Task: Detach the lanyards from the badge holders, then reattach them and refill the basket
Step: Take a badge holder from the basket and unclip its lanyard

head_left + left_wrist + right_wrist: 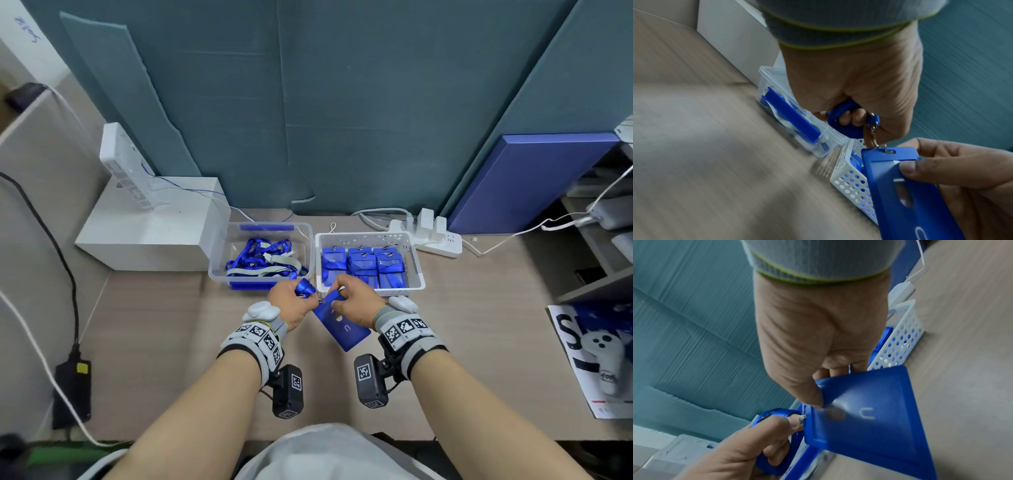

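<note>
Above the desk, just in front of the two containers, both hands work on one blue badge holder. My left hand grips a bunched blue lanyard and pinches its metal clip, whose hook sits at the slot in the holder's top edge. My right hand pinches the badge holder near its top, thumb on the face. A white perforated basket holds several blue badge holders. A clear plastic box to its left holds loose blue and grey lanyards.
A white box with a white device on it stands left of the clear box. A white power strip with plugs lies behind the basket. A printed sheet with a controller picture lies at the right. Cables and a black adapter run down the left.
</note>
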